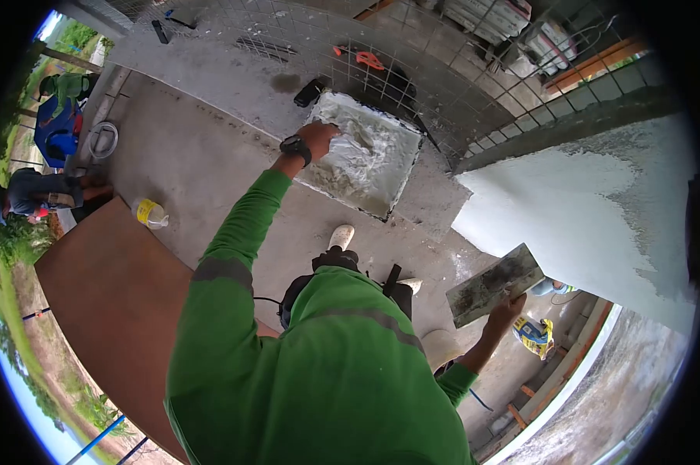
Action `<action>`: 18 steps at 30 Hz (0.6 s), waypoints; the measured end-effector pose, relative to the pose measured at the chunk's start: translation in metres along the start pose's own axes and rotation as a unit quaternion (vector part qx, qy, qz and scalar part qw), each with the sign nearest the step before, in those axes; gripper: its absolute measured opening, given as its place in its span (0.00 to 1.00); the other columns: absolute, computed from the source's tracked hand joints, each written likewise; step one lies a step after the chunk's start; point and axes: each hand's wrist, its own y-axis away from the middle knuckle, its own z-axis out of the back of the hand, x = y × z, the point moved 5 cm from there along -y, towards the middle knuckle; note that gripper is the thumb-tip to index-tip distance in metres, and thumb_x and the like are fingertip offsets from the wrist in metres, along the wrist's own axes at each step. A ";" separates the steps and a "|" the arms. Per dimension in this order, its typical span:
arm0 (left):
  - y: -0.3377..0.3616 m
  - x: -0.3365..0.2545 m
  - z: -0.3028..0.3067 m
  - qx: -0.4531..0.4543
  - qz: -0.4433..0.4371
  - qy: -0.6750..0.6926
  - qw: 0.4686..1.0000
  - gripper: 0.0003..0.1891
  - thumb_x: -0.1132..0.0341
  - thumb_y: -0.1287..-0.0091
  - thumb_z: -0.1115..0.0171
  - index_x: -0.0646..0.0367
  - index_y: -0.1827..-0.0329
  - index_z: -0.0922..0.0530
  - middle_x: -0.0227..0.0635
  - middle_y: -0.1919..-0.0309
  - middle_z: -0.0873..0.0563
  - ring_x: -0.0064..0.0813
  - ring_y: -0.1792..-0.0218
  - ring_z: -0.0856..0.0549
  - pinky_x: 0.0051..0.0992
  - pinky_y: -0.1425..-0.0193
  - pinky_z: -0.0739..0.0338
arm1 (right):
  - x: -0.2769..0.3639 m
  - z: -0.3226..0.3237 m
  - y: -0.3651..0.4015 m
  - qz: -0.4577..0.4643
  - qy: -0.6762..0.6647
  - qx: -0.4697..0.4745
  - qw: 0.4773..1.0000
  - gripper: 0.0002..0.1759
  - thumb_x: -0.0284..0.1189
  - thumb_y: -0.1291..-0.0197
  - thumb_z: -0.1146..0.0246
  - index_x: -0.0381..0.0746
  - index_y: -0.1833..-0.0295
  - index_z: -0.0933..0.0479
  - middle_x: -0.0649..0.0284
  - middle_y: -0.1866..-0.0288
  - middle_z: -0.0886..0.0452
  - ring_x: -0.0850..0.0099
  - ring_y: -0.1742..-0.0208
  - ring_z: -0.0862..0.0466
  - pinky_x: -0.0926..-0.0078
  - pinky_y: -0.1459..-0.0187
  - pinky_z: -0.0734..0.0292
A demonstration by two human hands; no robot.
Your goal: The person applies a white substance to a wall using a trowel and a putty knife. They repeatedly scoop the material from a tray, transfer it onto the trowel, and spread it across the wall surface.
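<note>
My left hand (pixel 319 141), with a dark watch on its wrist, is at the left edge of a square tray (pixel 390 203) of wet white plaster (pixel 365 159). Its fingers are bent over the plaster; whatever they may hold is hidden. My right hand (pixel 506 311) grips a flat rectangular board (pixel 496 285) with grey smears on its face. The board is tilted, below a wall partly coated in smooth white (pixel 555 198). A small black object (pixel 310 92) lies just beyond the tray's left corner.
A brown panel (pixel 117 287) is at the left. A bottle with a yellow label (pixel 150 213) stands on the floor. Wire mesh (pixel 443 93) runs beyond the tray. A yellow and blue bag (pixel 534 335) is at the right. Two people are at the far left.
</note>
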 end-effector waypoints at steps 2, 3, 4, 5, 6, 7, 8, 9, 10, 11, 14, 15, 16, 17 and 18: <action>0.000 0.000 -0.007 0.043 -0.092 -0.070 0.992 0.21 0.75 0.41 0.44 0.48 0.45 0.18 0.45 0.54 0.14 0.44 0.50 0.17 0.42 0.45 0.22 | 0.007 -0.016 0.009 -0.013 -0.022 0.011 1.000 0.16 0.23 0.35 0.47 0.28 0.44 0.32 0.44 0.49 0.23 0.51 0.48 0.23 0.59 0.44 0.31; -0.002 0.006 -0.015 0.075 -0.073 -0.077 0.991 0.22 0.76 0.41 0.44 0.46 0.44 0.18 0.41 0.53 0.14 0.44 0.48 0.19 0.41 0.43 0.23 | 0.008 -0.022 0.013 0.016 0.018 0.015 1.000 0.15 0.24 0.35 0.46 0.27 0.45 0.32 0.43 0.50 0.24 0.49 0.49 0.23 0.59 0.45 0.31; 0.001 0.003 -0.011 0.087 -0.086 -0.072 0.990 0.23 0.75 0.41 0.44 0.45 0.43 0.18 0.40 0.54 0.14 0.44 0.49 0.19 0.41 0.44 0.23 | 0.011 -0.028 0.018 0.047 0.058 0.022 0.997 0.15 0.25 0.34 0.46 0.27 0.45 0.32 0.42 0.51 0.25 0.48 0.50 0.24 0.58 0.45 0.31; 0.006 -0.002 -0.006 0.079 -0.109 -0.072 0.988 0.23 0.75 0.41 0.43 0.45 0.42 0.19 0.41 0.54 0.14 0.45 0.49 0.18 0.42 0.43 0.23 | 0.015 -0.034 0.023 0.054 0.081 0.011 0.995 0.14 0.25 0.35 0.47 0.28 0.46 0.32 0.44 0.53 0.25 0.51 0.53 0.25 0.61 0.45 0.31; 0.008 -0.006 0.000 0.109 -0.087 -0.061 0.988 0.23 0.74 0.41 0.43 0.45 0.42 0.20 0.42 0.53 0.15 0.45 0.49 0.18 0.43 0.43 0.24 | 0.021 -0.041 0.028 0.065 0.099 0.004 0.993 0.14 0.25 0.36 0.48 0.30 0.48 0.31 0.47 0.55 0.25 0.53 0.55 0.26 0.64 0.45 0.31; 0.007 -0.005 -0.003 0.107 -0.096 -0.055 0.988 0.22 0.73 0.41 0.43 0.46 0.42 0.20 0.44 0.51 0.15 0.46 0.48 0.18 0.43 0.43 0.24 | 0.023 -0.045 0.029 0.065 0.116 -0.003 0.991 0.19 0.29 0.35 0.47 0.28 0.43 0.32 0.42 0.49 0.25 0.47 0.51 0.25 0.60 0.41 0.33; 0.007 -0.006 0.001 0.123 -0.079 -0.077 0.986 0.22 0.73 0.40 0.44 0.47 0.42 0.19 0.46 0.49 0.16 0.47 0.47 0.18 0.43 0.42 0.24 | 0.024 -0.051 0.029 0.041 0.135 0.013 0.990 0.24 0.32 0.33 0.45 0.25 0.38 0.34 0.39 0.44 0.25 0.47 0.44 0.25 0.59 0.39 0.33; 0.006 -0.002 -0.001 0.130 -0.086 -0.049 0.987 0.21 0.73 0.39 0.44 0.48 0.42 0.19 0.47 0.50 0.16 0.49 0.47 0.18 0.44 0.43 0.23 | 0.037 -0.058 0.030 -0.011 0.091 0.065 0.994 0.28 0.34 0.33 0.44 0.24 0.36 0.35 0.37 0.40 0.27 0.47 0.40 0.25 0.59 0.38 0.33; 0.001 0.005 -0.010 0.113 -0.081 -0.044 0.989 0.22 0.73 0.40 0.42 0.48 0.42 0.19 0.47 0.50 0.15 0.49 0.48 0.17 0.44 0.44 0.23 | 0.023 -0.066 0.023 0.060 0.066 0.027 0.996 0.26 0.33 0.33 0.44 0.25 0.37 0.34 0.38 0.42 0.26 0.49 0.42 0.24 0.61 0.39 0.31; 0.000 0.007 -0.010 0.126 -0.068 -0.043 0.989 0.22 0.72 0.41 0.42 0.49 0.41 0.19 0.47 0.50 0.15 0.48 0.47 0.17 0.44 0.44 0.23 | 0.025 -0.073 0.022 0.061 0.068 0.042 0.995 0.26 0.32 0.32 0.44 0.25 0.37 0.34 0.38 0.42 0.26 0.49 0.42 0.24 0.61 0.40 0.30; -0.004 0.002 -0.005 0.155 -0.074 -0.034 0.984 0.23 0.71 0.42 0.41 0.50 0.40 0.20 0.47 0.49 0.16 0.48 0.46 0.18 0.43 0.43 0.23 | 0.047 -0.082 0.027 0.072 0.072 0.044 0.994 0.25 0.31 0.32 0.45 0.25 0.37 0.34 0.38 0.42 0.26 0.49 0.43 0.23 0.62 0.41 0.29; -0.006 0.004 -0.006 0.177 -0.085 -0.032 0.980 0.23 0.71 0.42 0.40 0.50 0.40 0.20 0.47 0.48 0.16 0.48 0.46 0.18 0.43 0.43 0.23 | 0.054 -0.087 0.030 0.079 0.070 0.041 0.994 0.24 0.30 0.32 0.45 0.25 0.37 0.34 0.38 0.42 0.25 0.49 0.44 0.23 0.62 0.42 0.29; -0.009 0.007 -0.006 0.171 -0.082 -0.033 0.981 0.23 0.71 0.42 0.40 0.50 0.40 0.20 0.47 0.48 0.16 0.48 0.46 0.18 0.43 0.43 0.23 | 0.063 -0.091 0.034 0.085 0.066 0.042 0.993 0.24 0.30 0.32 0.45 0.25 0.37 0.34 0.38 0.42 0.25 0.49 0.44 0.23 0.62 0.42 0.29; -0.012 0.007 -0.007 0.174 -0.103 -0.026 0.979 0.25 0.72 0.43 0.40 0.49 0.40 0.21 0.48 0.51 0.15 0.49 0.48 0.17 0.43 0.45 0.22 | 0.070 -0.093 0.037 0.071 0.063 0.045 0.994 0.23 0.29 0.32 0.45 0.25 0.38 0.33 0.39 0.43 0.25 0.49 0.45 0.23 0.61 0.42 0.29; -0.017 0.007 -0.013 0.177 -0.125 -0.017 0.976 0.27 0.74 0.45 0.39 0.48 0.39 0.21 0.49 0.53 0.15 0.50 0.50 0.17 0.44 0.47 0.22 | 0.076 -0.096 0.038 0.057 0.061 0.049 0.995 0.22 0.29 0.32 0.45 0.25 0.39 0.33 0.39 0.44 0.24 0.50 0.45 0.23 0.61 0.43 0.29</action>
